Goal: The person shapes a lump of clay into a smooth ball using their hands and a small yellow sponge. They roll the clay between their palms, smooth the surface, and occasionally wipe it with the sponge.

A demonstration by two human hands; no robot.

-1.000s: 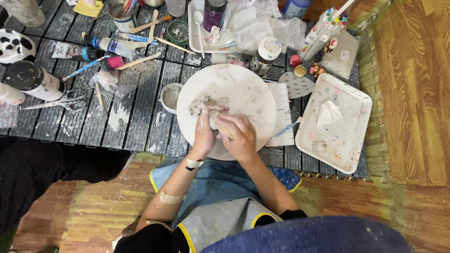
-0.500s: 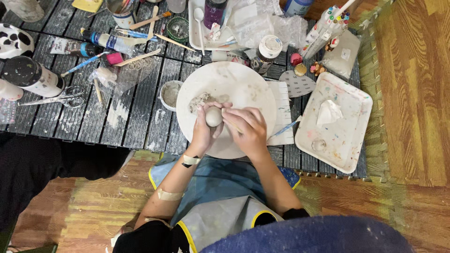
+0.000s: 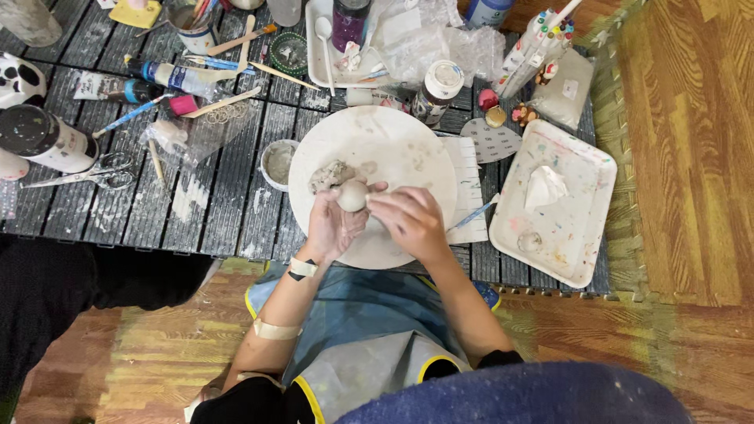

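Item: small round ball of pale grey clay, which we hold above the round white plate. Our left hand cups it from below, fingers curled about it; our right hand presses its side with bent fingertips. Adjacent: rough grey clay lump on the plate; small grey cup; rectangular paint-speckled white tray; steel scissors on the dark slatted counter.

a clay lump lies on the round board, a tray to its right.
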